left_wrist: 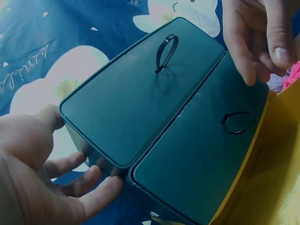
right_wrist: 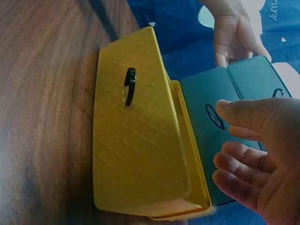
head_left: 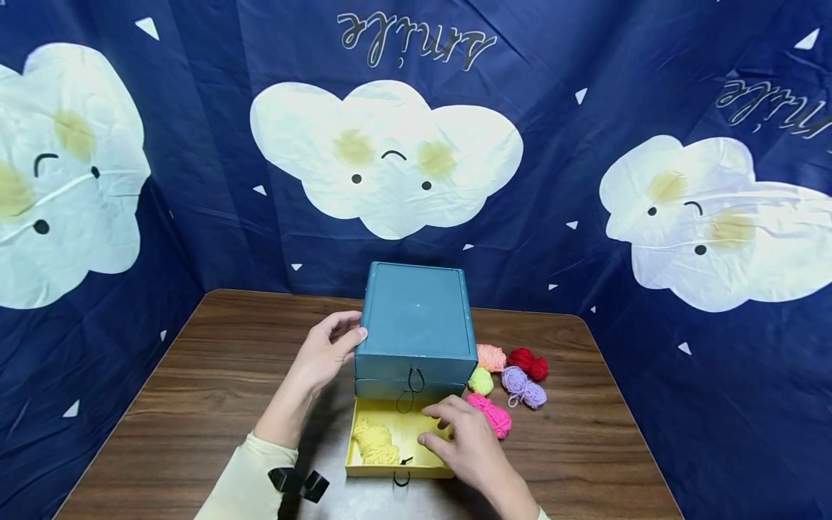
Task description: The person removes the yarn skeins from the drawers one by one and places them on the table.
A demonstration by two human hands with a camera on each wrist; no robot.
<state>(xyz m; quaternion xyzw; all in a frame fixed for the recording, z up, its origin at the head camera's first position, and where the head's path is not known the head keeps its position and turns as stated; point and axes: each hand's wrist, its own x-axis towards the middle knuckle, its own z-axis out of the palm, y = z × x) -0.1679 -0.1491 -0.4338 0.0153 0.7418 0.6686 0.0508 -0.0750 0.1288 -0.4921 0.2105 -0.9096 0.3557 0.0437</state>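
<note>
A teal drawer box [head_left: 418, 310] stands on the table, its lowest drawer, a yellow one [head_left: 399, 473], pulled out. A small skein of yellow yarn [head_left: 375, 443] lies in the left part of that drawer. My left hand [head_left: 329, 348] touches the box's left side with its thumb and fingertips, as the left wrist view also shows. Over the right side of the yellow drawer hovers my right hand [head_left: 464, 440], fingers loosely bent, with nothing held. Black loop pulls [left_wrist: 166, 54] hang on the two teal drawer fronts, which are closed; another loop [right_wrist: 130, 86] is on the yellow front.
Right of the box lie several skeins of yarn: peach [head_left: 490, 357], red [head_left: 528, 363], lime [head_left: 481, 381], lilac [head_left: 523, 387] and hot pink [head_left: 490, 415]. The brown wooden table [head_left: 260, 347] ends against a blue cloud-print curtain [head_left: 552, 253].
</note>
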